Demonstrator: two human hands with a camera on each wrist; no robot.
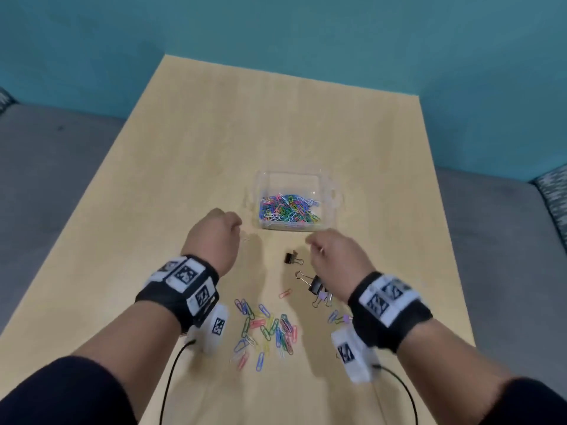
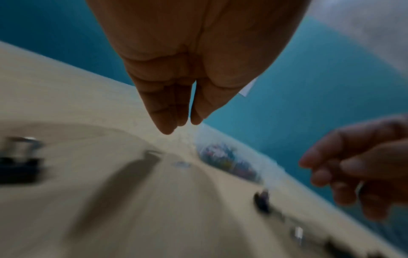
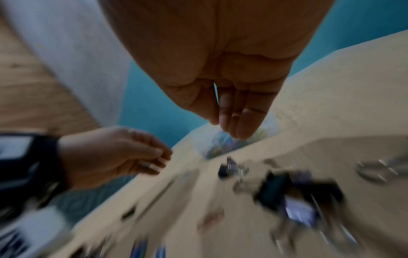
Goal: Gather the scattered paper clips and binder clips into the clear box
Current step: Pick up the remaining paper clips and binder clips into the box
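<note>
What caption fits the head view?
Both hands hover near the clear box of paper clips; more clips wait on the table.

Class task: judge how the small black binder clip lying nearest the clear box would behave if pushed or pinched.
The small black binder clip looks light, so it would probably skid on the smooth table. Its loose wire handles may flop when it is pinched.

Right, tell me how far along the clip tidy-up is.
Done: many coloured paper clips already lie in the clear plastic box. In hand: nothing visible; the left hand and right hand hover near the box. Left: a scatter of coloured paper clips and the black binder clips on the wooden table.
</note>
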